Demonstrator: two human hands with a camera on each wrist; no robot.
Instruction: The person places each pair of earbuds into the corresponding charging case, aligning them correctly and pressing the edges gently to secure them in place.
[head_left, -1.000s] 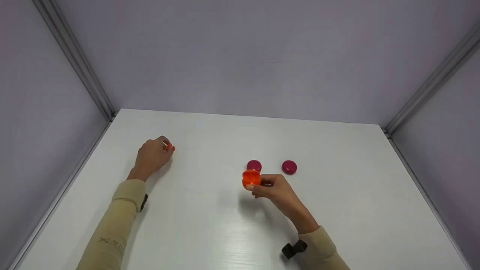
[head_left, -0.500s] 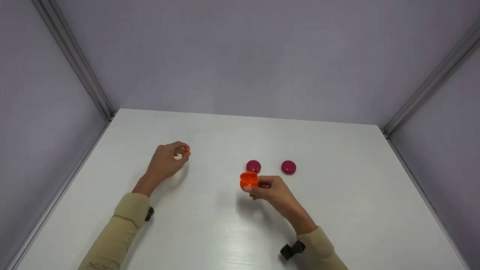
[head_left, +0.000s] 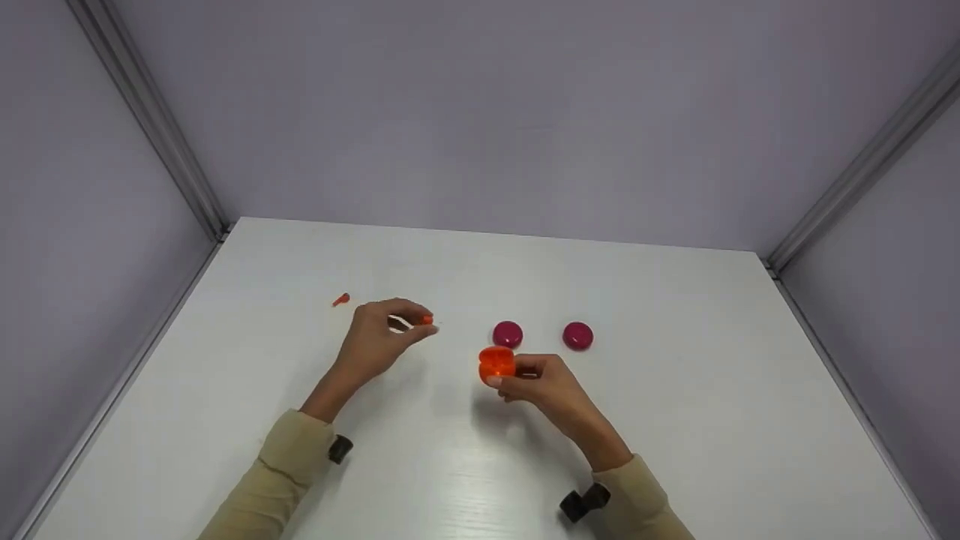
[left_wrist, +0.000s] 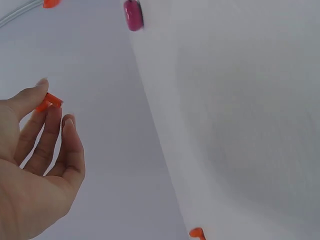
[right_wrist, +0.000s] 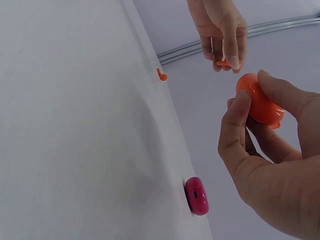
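i see my left hand [head_left: 379,341] pinching a small orange piece [head_left: 427,319] above the bench [head_left: 675,420], held toward the orange case [head_left: 496,363] my right hand [head_left: 544,382] grips, seemingly for joining.

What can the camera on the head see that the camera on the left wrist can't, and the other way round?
Only the head view shows the right hand gripping the orange case, a second magenta case on the table, and both sleeves. Only the left wrist view shows the left hand's palm side and fingers close up. Both show the left hand pinching a small orange earbud, one magenta case and the other orange earbud lying on the table.
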